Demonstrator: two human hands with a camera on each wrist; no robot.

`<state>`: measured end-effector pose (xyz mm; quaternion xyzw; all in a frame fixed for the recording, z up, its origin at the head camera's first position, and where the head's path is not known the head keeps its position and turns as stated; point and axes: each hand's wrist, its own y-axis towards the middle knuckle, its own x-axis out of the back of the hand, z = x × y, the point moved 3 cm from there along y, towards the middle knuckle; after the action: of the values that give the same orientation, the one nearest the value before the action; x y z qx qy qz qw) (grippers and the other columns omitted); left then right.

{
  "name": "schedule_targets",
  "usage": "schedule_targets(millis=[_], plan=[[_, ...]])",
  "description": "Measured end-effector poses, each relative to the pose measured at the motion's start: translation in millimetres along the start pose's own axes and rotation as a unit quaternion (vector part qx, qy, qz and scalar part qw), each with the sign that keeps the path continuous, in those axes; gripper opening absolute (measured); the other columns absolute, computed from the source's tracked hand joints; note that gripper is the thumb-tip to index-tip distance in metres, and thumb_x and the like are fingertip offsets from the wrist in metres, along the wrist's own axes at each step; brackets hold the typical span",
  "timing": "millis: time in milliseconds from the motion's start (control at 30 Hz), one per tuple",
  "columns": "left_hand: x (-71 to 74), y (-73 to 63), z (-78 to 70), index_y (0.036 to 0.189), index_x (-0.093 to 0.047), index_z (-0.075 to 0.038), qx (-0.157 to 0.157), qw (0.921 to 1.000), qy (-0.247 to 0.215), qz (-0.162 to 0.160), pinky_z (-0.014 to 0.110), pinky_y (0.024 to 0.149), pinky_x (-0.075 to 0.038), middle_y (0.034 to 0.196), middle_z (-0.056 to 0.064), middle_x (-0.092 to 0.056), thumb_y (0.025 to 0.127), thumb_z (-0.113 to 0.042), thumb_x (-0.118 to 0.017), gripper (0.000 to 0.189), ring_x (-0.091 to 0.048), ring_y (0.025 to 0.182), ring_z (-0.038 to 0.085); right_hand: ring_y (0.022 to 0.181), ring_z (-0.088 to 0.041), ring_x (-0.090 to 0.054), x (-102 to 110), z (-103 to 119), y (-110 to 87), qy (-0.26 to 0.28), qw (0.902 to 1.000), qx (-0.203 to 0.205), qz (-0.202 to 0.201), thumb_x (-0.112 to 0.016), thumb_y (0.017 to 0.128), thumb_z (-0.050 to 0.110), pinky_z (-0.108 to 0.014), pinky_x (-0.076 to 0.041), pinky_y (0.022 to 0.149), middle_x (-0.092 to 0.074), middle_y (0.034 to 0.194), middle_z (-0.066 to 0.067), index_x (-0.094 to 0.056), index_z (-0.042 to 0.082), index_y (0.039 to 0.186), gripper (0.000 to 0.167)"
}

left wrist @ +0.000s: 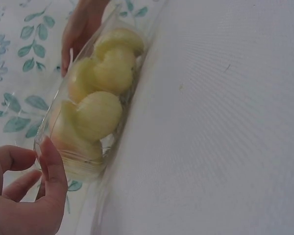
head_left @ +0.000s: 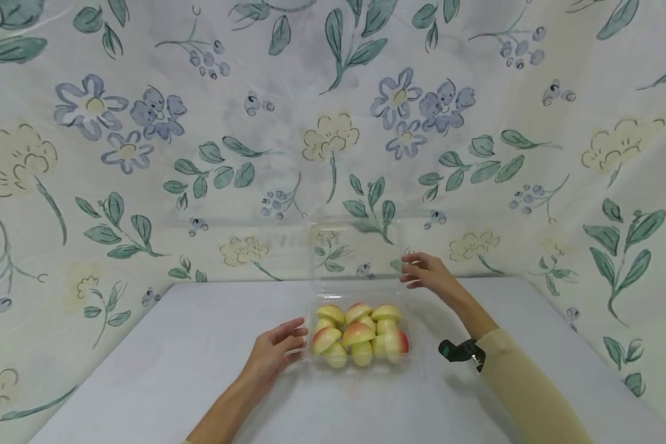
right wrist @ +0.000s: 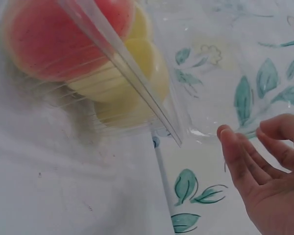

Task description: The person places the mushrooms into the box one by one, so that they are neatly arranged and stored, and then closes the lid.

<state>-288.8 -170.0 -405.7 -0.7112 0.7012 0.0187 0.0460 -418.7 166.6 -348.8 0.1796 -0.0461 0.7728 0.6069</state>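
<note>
A clear plastic clamshell box (head_left: 361, 364) lies on the table with its lid (head_left: 357, 287) raised upright at the back. Inside sit several mushroom-shaped pieces (head_left: 358, 334), pale yellow with red-blushed caps. My left hand (head_left: 277, 348) is at the box's left side, fingers loosely bent; in the left wrist view, the fingertips (left wrist: 49, 156) are right at the corner of the rim. At the lid's right edge is my right hand (head_left: 427, 271). Its fingers (right wrist: 230, 147) are parted and slightly bent, a fingertip close by the lid's corner in the right wrist view.
The white table (head_left: 211, 327) extends on both sides of the box. Behind it hangs a floral cloth (head_left: 288, 185). A black device (head_left: 457, 351) is strapped at the right wrist, beside the tan sleeve (head_left: 510, 370).
</note>
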Motion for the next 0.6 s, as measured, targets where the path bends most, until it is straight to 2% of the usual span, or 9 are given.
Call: schedule_targets(millis=[233,400,600], plan=[[1.0,-2.2,-0.5,0.14,-0.049,0.003,0.002,1.0,-0.004,0.006,0.023,0.076,-0.057,0.115,0.011,-0.065,0.093,0.0,-0.054,0.047,-0.061,0.091,0.013,0.106,-0.028,-0.068,-0.4,-4.0,-12.3,0.018,0.9994,0.024,0.019,-0.041,0.106,0.016,-0.031,-0.06,0.086,-0.057,0.122,-0.029,-0.045,-0.01,0.132,0.037],[0.5,-1.6,-1.6,0.14,-0.049,0.003,0.004,0.9999,-0.01,0.009,0.023,0.076,-0.057,0.118,0.012,-0.065,0.092,-0.001,-0.054,0.048,-0.061,0.09,0.013,0.107,-0.026,-0.068,0.7,-5.9,-18.7,0.027,0.9988,0.022,0.034,-0.04,0.107,0.019,-0.032,-0.06,0.086,-0.058,0.119,-0.024,-0.049,-0.008,0.125,0.034],[0.6,-0.3,0.0,0.139,-0.05,0.003,0.014,0.9996,-0.024,0.004,0.023,0.074,-0.057,0.119,0.013,-0.065,0.097,-0.012,-0.055,0.045,-0.062,0.088,0.014,0.113,-0.033,-0.064,2.1,-7.8,-26.3,0.014,0.9978,0.028,0.059,-0.038,0.107,0.03,-0.034,-0.06,0.085,-0.058,0.12,-0.026,-0.053,-0.007,0.117,0.041]])
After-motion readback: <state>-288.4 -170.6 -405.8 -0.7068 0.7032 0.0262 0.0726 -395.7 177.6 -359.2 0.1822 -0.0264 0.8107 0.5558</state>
